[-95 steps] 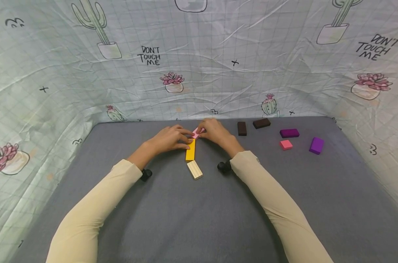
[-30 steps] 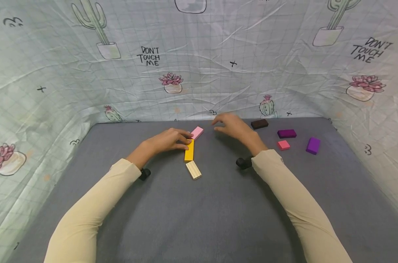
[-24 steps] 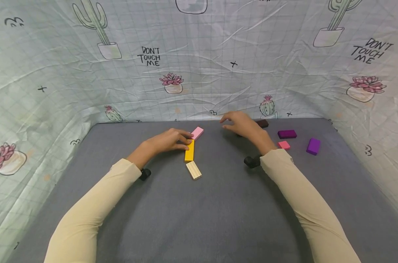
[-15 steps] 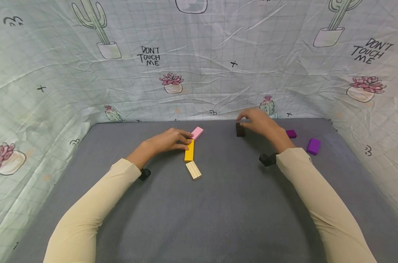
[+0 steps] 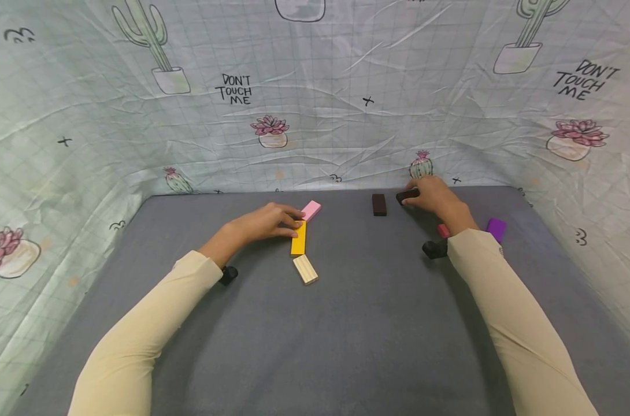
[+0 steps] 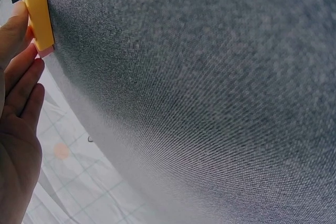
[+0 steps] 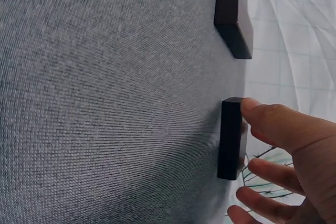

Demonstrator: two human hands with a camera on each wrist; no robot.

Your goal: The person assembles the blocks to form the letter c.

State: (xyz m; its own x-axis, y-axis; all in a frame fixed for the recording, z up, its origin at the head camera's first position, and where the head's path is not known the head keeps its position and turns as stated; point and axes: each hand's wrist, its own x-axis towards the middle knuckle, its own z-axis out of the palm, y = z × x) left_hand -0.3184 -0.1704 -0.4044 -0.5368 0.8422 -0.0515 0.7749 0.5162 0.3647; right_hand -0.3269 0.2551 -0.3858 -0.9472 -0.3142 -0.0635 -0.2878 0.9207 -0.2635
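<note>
My left hand (image 5: 265,221) rests its thumb and fingertips on the far end of a yellow wooden block (image 5: 298,240); the left wrist view shows the fingers (image 6: 23,72) fairly straight beside it. Beyond that end a pink block (image 5: 311,210) lies slanted, touching or almost touching the yellow one. A pale wood block (image 5: 306,269) lies at the near end, also slanted. At the back edge, my right hand (image 5: 438,197) pinches a dark brown block (image 7: 229,140) between thumb and fingers, and the block looks to be on the table. Its far side is hidden.
A second dark brown block (image 5: 379,205) lies to the left of the right hand. Under the right forearm, a coral-red block (image 5: 443,231) and a purple block (image 5: 496,229) are partly covered. A printed cloth wall (image 5: 315,115) closes off the grey table's (image 5: 294,346) back.
My right hand has left the pink block, passed over the first dark brown block and taken hold of the other one farther right. The left hand has stayed on the yellow block.
</note>
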